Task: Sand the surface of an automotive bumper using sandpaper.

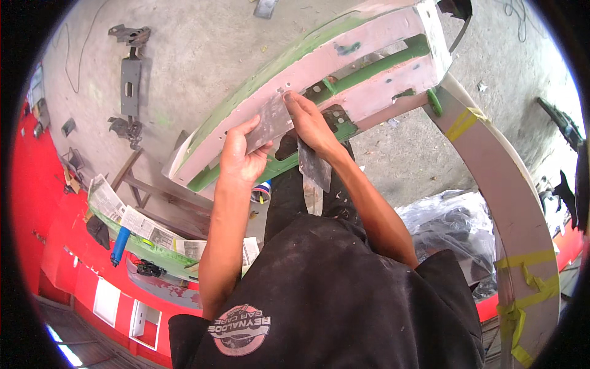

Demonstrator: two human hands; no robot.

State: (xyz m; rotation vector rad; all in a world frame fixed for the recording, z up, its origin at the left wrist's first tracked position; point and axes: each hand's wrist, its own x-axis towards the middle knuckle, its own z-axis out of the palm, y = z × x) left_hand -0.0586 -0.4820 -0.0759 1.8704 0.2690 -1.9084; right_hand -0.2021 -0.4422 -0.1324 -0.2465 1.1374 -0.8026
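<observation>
A long car bumper (243, 111), coated pink with green showing along its edges, runs diagonally in front of me. Over its near face, my left hand (241, 150) grips a thin grey sheet (268, 128) between thumb and fingers. My right hand (311, 126) is closed at the sheet's other side, its fingertips pressed together close to the bumper. A darker grey flat strip (314, 167) hangs below my right palm. Whether the strip and the sheet are one piece I cannot tell. Openings in the bumper show bright green inner edges.
Another curved panel (513, 178) with yellow tape arcs down the right side. Clear plastic wrapping (452, 224) lies beside it. At left are newspaper (144, 224), a blue cylinder (120, 246) and a wooden stand (163, 197). A metal bracket assembly (129, 86) lies on the concrete floor.
</observation>
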